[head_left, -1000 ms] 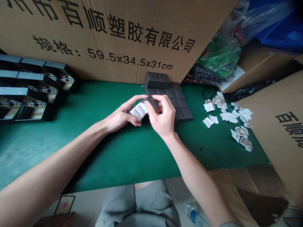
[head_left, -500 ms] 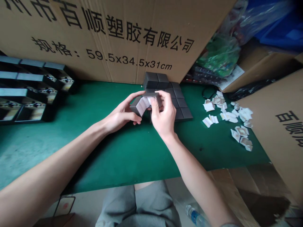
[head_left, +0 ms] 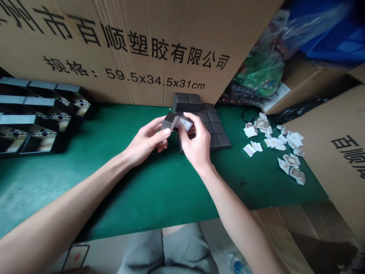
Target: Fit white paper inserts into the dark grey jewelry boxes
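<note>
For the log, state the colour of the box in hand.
The box is dark grey, near black; the head view shows it best.

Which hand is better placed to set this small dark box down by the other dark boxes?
Right, probably. The right hand grips the small dark box and sits directly beside the dark boxes; the left hand holds its other side, farther from them.

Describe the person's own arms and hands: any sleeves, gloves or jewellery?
The left hand and right hand are bare, with no gloves. The left forearm and right forearm are uncovered as far as the frame shows; no sleeve, watch, bracelet or ring is visible.
</note>
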A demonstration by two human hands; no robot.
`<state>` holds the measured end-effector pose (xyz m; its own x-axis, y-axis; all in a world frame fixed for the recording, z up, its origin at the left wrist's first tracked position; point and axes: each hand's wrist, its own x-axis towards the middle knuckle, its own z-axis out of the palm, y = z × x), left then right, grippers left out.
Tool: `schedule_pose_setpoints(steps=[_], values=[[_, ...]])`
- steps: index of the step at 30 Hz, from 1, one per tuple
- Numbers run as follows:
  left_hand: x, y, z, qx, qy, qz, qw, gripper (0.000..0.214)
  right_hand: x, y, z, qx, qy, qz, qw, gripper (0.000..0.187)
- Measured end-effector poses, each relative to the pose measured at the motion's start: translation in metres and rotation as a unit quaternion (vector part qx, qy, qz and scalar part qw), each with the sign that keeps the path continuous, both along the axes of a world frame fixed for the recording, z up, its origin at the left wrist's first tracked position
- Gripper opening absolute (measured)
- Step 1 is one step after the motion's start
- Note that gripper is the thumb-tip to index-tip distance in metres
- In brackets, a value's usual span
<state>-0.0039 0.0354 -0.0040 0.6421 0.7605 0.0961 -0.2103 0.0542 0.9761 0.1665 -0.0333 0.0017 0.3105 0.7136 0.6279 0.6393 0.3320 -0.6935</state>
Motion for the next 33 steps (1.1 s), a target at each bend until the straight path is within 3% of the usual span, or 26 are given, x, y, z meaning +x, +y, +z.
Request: schedule_pose_setpoints(steps=[5,11,21,29,33], values=[[-0.003,-0.002,0.001,0.031,0.029,0.014,0.999,0.073,0.001,-0.001,0.003,-0.002,0.008,0.017,1.000,0.022],[-0.003,-0.006,0.007,0.071,0.066,0.037,0.995,0.079,0.002,-0.001,0.003,-0.028,0.023,0.015,0.999,0.018],[0.000,-0.017,0.008,0.272,0.141,0.114,0.945,0.062,0.003,-0.001,0.000,-0.045,0.067,0.033,0.996,0.010],[0.000,-0.023,0.011,0.297,0.162,0.168,0.926,0.057,-0.003,-0.003,-0.001,-0.005,0.007,0.022,1.000,0.012],[0.001,-0.022,0.010,0.283,0.175,0.152,0.931,0.051,-0.004,-0.003,-0.002,0.039,-0.036,0.020,0.998,0.019]])
